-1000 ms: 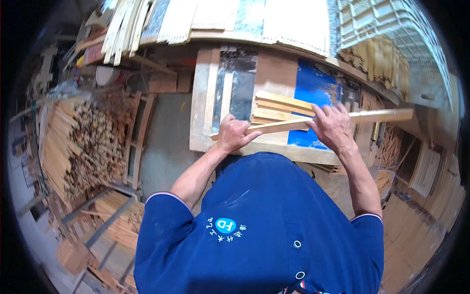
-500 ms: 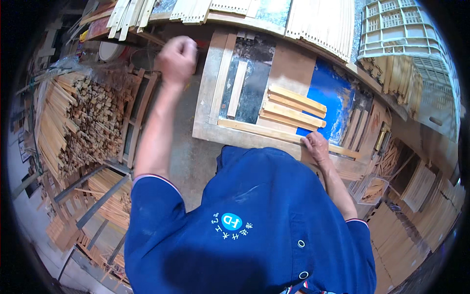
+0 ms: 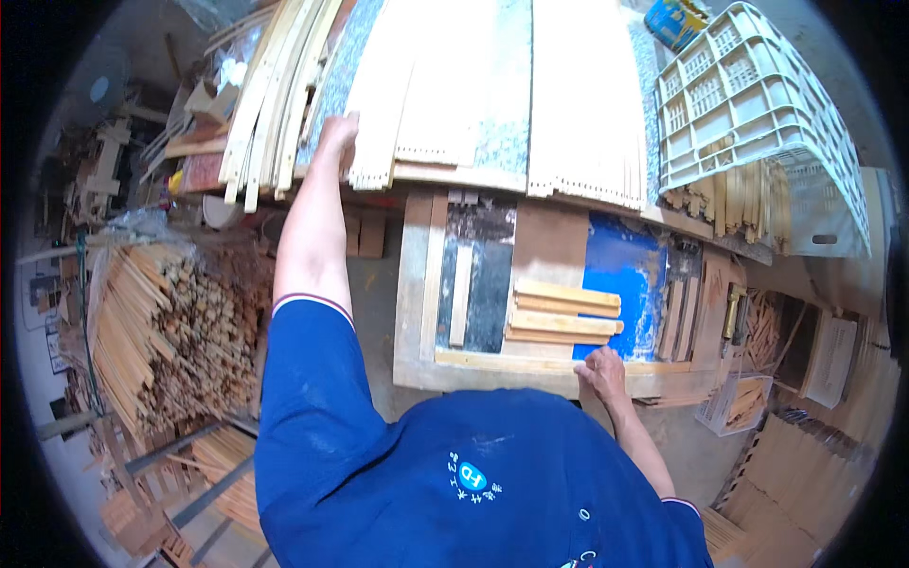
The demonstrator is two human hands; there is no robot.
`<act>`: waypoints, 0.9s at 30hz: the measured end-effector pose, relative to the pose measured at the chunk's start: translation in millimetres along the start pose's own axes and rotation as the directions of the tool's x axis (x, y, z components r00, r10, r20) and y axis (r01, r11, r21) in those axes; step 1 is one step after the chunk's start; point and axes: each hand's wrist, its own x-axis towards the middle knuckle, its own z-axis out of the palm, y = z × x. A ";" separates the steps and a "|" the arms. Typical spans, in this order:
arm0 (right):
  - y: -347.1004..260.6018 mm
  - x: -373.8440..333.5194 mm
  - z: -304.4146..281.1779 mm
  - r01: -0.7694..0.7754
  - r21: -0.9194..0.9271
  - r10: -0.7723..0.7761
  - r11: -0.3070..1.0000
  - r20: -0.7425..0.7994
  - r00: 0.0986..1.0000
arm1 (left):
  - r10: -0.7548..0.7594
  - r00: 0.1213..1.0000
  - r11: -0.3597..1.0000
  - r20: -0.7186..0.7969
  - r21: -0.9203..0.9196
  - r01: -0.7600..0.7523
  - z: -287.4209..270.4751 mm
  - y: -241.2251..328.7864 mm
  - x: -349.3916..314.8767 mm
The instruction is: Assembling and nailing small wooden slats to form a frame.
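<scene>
My left hand (image 3: 338, 138) reaches far forward to the left edge of a bundle of pale wooden slats (image 3: 383, 123) on the far table. Its fingers are curled together; glare and the hand itself hide what they hold, if anything. My right hand (image 3: 606, 372) rests at the near edge of the workbench, against a long wooden strip (image 3: 511, 362). The fingers there are bent closed, and whether something small is between them is hidden. Just beyond that hand lie several short wooden bars (image 3: 563, 324), side by side on the workbench (image 3: 414, 312).
More slats with holed ends (image 3: 587, 123) cover the far table. A white plastic crate (image 3: 748, 85) tips over wooden pieces at the right. At the left stands a large stack of wooden sticks (image 3: 180, 331). A clear bin (image 3: 734, 405) sits right of the workbench.
My left hand has moved forward from the gap left of the workbench to the slats on the far table. My view has shifted forward; my right hand stays at the bench edge.
</scene>
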 end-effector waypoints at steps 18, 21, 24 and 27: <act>-163.5 32.8 -248.5 0.610 -0.356 -0.692 0.708 -0.518 0.502 | 0.655 0.591 0.703 -0.471 0.094 -0.705 29.8 21.8 -320.5; -171.8 48.0 -248.4 0.544 -0.487 -0.713 0.683 -0.287 0.639 | 0.799 0.575 0.597 -0.177 0.113 -0.794 61.4 29.1 -387.4; -104.9 66.2 -211.2 0.524 -0.439 -0.588 0.730 -0.012 0.809 | 0.818 0.571 0.561 0.070 0.125 -0.818 87.2 46.8 -415.8; -24.1 78.9 -166.8 0.534 -0.275 -0.544 0.799 0.048 0.838 | 0.848 0.529 0.529 -0.026 0.095 -0.843 114.4 66.6 -415.4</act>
